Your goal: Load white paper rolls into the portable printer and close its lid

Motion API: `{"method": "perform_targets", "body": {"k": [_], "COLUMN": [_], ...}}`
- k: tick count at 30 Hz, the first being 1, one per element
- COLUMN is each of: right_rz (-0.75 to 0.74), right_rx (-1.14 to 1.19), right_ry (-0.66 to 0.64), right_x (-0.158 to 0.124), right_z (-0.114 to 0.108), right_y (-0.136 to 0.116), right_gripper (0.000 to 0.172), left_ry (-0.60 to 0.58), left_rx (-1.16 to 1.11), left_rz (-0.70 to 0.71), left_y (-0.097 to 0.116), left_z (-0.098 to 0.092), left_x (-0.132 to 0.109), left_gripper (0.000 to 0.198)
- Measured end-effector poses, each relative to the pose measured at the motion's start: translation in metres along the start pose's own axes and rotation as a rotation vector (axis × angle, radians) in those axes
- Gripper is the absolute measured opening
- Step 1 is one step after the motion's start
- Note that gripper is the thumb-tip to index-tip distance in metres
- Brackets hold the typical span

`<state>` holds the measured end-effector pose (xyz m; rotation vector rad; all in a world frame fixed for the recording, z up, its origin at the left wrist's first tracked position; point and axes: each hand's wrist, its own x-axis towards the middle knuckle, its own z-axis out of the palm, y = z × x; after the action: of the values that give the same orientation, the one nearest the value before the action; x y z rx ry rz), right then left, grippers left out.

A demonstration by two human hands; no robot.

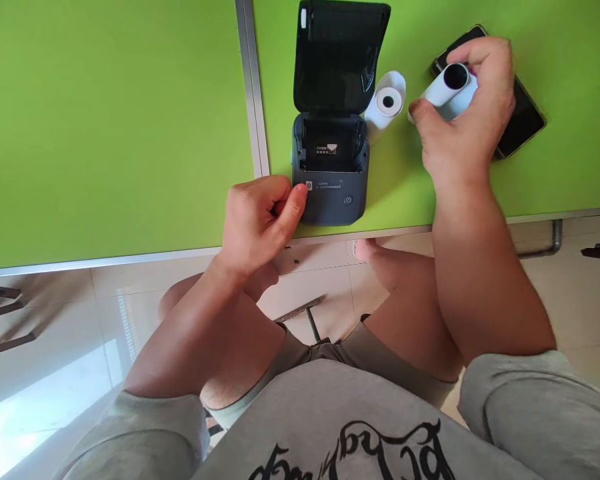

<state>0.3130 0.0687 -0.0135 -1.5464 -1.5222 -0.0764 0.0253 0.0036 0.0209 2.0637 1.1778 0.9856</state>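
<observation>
A small dark grey label printer (330, 173) sits near the front edge of the green table (105, 133), its lid flipped up and its paper bay empty. My left hand (260, 220) is loosely curled, thumb tip touching the printer's front left corner, holding nothing I can see. My right hand (467, 120) is lifted above the table to the printer's right, fingers wrapped round a white paper roll (450, 87) with its dark core facing me. A second white paper roll (387, 103) lies on the table right beside the printer.
A black phone (523, 120) lies under and behind my right hand. A metal seam (253, 100) splits the green tabletop into two panels. Below the table edge are my knees, a tiled floor and chair legs (0, 320) at left.
</observation>
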Motion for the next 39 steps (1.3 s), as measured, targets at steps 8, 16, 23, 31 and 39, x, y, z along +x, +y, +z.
{"method": "perform_targets", "body": {"k": [8,16,23,31,39], "right_rz": [-0.33,-0.091,-0.073,-0.058,-0.005], "right_rx": [0.372,0.196,0.273,0.348,0.796], "right_ry": [0.064,-0.347,-0.344,-0.31,-0.005], "right_x": [0.0,-0.036,-0.031,-0.035,-0.038], "right_z": [-0.016,0.0,0.003,0.004,0.016], "right_y": [-0.064,-0.101,-0.099,-0.1,-0.093], "right_gripper": [0.034,0.02,0.011,0.016,0.025], "left_ry": [0.011,0.0,-0.017,-0.013,0.023], "left_rx": [-0.041,-0.041,-0.065,-0.041,-0.063], "left_rz": [0.007,-0.011,-0.019,0.043,0.014], "left_y": [0.001,0.002,0.007,0.005,0.004], "left_z": [0.001,0.001,0.001,0.002,0.003], "left_x": [0.002,0.0,0.0,-0.001,-0.003], "left_gripper": [0.051,0.051,0.048,0.044,0.042]}}
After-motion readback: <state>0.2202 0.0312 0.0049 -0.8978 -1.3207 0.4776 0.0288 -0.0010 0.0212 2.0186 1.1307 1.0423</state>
